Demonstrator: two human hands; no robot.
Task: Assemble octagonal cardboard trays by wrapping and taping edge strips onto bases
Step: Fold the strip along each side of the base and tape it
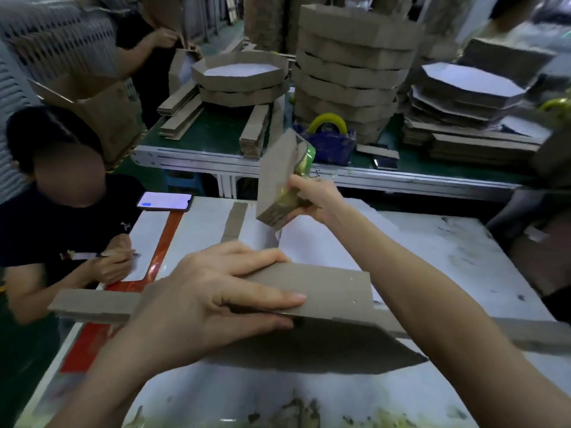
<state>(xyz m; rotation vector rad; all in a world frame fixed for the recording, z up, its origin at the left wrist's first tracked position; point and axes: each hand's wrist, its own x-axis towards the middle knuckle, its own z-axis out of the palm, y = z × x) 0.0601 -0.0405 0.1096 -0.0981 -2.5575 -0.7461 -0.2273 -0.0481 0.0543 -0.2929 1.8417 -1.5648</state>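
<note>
Down at the near edge of the counter (463,257), my left hand (216,291) lies across the edge strip (324,288), fingers stretched almost straight and pressing it against the rim of the base (309,350), whose brown face shows in shadow below. My right hand (315,199) is raised well above the counter, its fingers wrapped round the tape roll (278,180) in its cardboard cover. I cannot tell whether any tape runs from the roll down to the strip. I judge this as the moment before a joint gets taped, and the hold looks like the weak point: only flat fingers keep the strip on the base, so if I ease the pressure while reaching with the tape, the strip could spring off the edge or slide out of line. The strip's free end (92,304) sticks out past my left hand with nothing under it, and its weight may twist the fold. Bringing the roll down at a slant could lay the tape crooked or let it stick to itself. A phone (165,201) lies at the far left of the counter, beside a seated person who is writing.
</note>
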